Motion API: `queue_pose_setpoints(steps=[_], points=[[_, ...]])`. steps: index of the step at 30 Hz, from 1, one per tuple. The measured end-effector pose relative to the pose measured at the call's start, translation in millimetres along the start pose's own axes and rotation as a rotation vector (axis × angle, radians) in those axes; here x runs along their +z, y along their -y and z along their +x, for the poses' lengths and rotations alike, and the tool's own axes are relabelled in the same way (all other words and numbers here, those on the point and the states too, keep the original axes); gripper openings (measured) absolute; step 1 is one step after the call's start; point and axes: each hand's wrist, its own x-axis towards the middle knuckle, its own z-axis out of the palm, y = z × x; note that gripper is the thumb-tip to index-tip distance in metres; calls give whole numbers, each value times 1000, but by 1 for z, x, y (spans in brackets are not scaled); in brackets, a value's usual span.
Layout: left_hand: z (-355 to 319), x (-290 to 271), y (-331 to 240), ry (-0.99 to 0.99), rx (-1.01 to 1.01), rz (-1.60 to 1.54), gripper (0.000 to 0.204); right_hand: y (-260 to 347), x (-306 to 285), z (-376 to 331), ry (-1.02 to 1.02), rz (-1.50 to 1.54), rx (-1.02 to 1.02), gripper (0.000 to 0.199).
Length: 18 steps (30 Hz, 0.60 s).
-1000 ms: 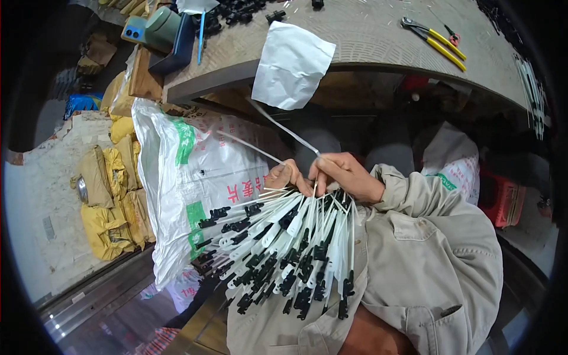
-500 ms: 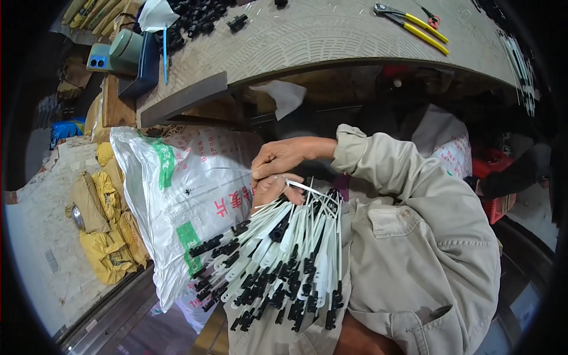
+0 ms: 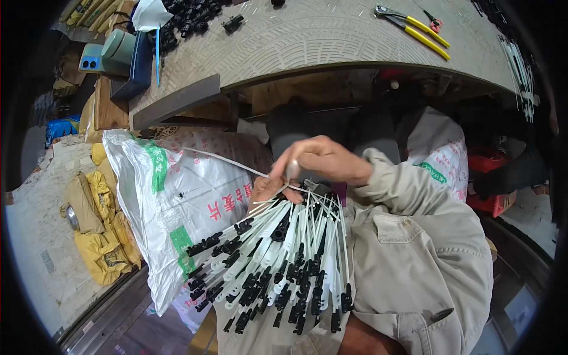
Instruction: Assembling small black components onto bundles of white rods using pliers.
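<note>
My left hand point(image 3: 267, 190) is closed round the gathered top of a bundle of pale plastic strips point(image 3: 290, 228). The bundle fans out downward over my lap, with several black clip-like fittings point(image 3: 251, 290) at the lower ends. From the grip, a thin white strip like a cable tie point(image 3: 228, 161) sticks out to the left, over a white sack. My right hand point(image 3: 322, 160) is just above the left one. Its fingers bend down toward the top of the bundle, but blur hides whether they pinch anything.
White woven sacks point(image 3: 171, 207) stand at my left and beyond my right arm point(image 3: 441, 155). Ahead, the worktable point(image 3: 307, 44) carries yellow-handled pliers point(image 3: 414, 32), black parts point(image 3: 189, 21) and a pale strip bundle point(image 3: 520, 77). Yellow bags point(image 3: 106, 254) lie at far left.
My right hand has moved right and turned over the bundle's top. The white strip's tail now sticks out to the left, and my left hand has kept its grip.
</note>
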Motion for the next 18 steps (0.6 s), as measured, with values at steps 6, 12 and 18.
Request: queue_pose_setpoints(steps=[6,12,18], points=[[-20,0,-4,-156,-32,44,38,-33,6,-4,-120,514,17,27],[-5,17,1,-241,143,-86,37,-40,0,-24,-165,668,-34,27],[-7,9,-4,-201,286,-46,39,-28,1,-37,-274,683,30,27]])
